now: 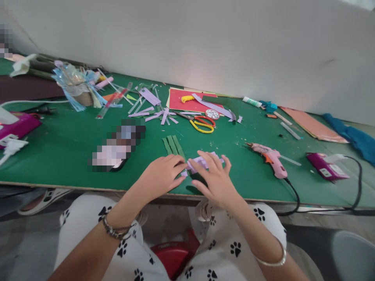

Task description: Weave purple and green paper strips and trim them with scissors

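My left hand (164, 172) rests at the near part of the table, its fingers curled down at the lower ends of several green paper strips (172, 145). A bit of purple paper shows between its thumb and index finger. My right hand (216, 178) is spread open over the purple paper strips (202, 160), which lie crosswise beside the green ones. Its fingers partly cover them, and whether the fingertips touch the paper is hard to tell. Farther back lie yellow-and-orange scissors (202, 124).
A pink glue gun (271, 158) lies at right, its cord hanging over the edge near a purple power strip (328, 167). A phone (118, 150) is at left. Behind are paper scraps (150, 95), red paper (178, 98), a glue tube (252, 102) and a decorated basket (82, 95).
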Available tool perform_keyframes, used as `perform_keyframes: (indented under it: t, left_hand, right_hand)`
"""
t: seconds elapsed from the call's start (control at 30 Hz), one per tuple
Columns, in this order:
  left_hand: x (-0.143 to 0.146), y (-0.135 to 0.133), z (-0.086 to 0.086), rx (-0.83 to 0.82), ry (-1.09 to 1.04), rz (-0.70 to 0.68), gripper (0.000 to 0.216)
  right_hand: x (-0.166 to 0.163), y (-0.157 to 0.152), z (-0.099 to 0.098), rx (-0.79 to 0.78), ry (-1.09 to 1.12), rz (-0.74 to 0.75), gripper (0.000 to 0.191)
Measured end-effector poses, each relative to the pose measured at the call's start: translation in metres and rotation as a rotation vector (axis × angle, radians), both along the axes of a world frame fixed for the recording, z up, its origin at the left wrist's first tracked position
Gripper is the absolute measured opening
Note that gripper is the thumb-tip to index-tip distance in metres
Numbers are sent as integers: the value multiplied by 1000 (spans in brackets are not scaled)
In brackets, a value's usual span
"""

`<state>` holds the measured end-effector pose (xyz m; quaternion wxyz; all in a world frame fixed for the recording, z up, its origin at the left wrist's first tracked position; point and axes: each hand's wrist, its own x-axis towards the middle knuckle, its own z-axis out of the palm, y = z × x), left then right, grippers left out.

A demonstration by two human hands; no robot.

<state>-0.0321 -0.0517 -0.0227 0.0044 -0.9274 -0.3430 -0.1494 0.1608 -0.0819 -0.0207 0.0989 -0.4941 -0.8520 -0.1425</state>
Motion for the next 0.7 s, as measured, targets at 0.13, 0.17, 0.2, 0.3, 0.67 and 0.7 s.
perform_keyframes:
  t: [0.13,0.17,0.2,0.3,0.67,0.7]
  left_hand:
    - [0,-1,1,-4,-3,15,26]
    - [-1,-1,1,-7,-2,18,26]
    - [-1,0,1,-11,-4,22,26]
    - [-1,0,2,-20,-17,29,26]
    - [-1,1,2,-27,-16,20,26]
    - [-1,1,2,-28,-15,21,26]
  right_hand:
    - [-7,-5,-6,-134,-34,-11,52]
    - [-6,-5,-6,-146,-30,-22,52]
    - [-5,-4,-7,-152,-27,-32,53]
    - [2,-3,-7,-145,-10,-95,51]
    - [24,4,-6,75,115,-395,44]
    - [23,3,-5,88,119,-379,44]
